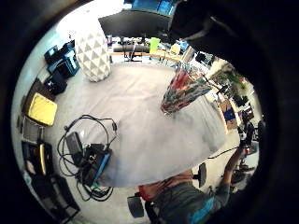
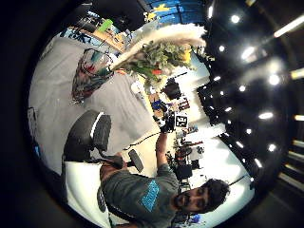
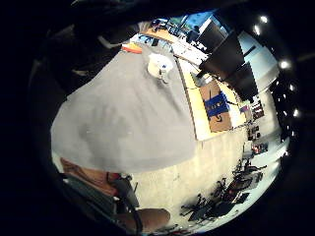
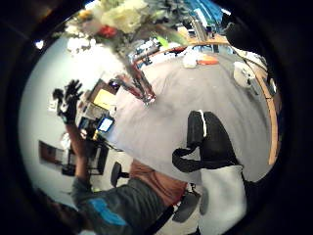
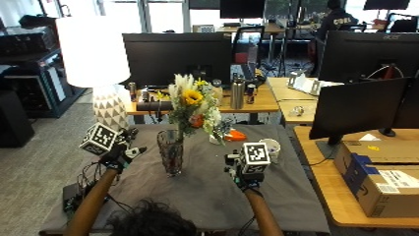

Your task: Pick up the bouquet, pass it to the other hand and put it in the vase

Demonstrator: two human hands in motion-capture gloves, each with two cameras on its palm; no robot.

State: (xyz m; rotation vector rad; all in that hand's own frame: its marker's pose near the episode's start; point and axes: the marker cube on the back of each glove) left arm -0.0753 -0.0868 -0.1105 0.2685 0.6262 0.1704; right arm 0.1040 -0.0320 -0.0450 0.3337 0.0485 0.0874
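The bouquet (image 5: 193, 108) of yellow, white and green flowers stands upright in the glass vase (image 5: 171, 152) at the middle of the grey-covered table (image 5: 196, 196). My left hand (image 5: 121, 153) hovers just left of the vase with spread fingers, holding nothing. My right hand (image 5: 241, 176) hangs in the air to the vase's right, apart from it and empty. The left palm views show the vase (image 1: 180, 91) and bouquet (image 2: 161, 52) close by, plus the right hand (image 2: 168, 124). In the right thumb side view the left hand (image 4: 68, 105) appears beyond the vase (image 4: 139, 83).
A white mug (image 5: 272, 146) and an orange object (image 5: 235, 136) sit on the table behind my right hand. A white patterned lamp (image 5: 108, 110) stands at the back left corner. Cables and a dark device (image 5: 72, 191) lie at the left edge. Monitors line the desk behind.
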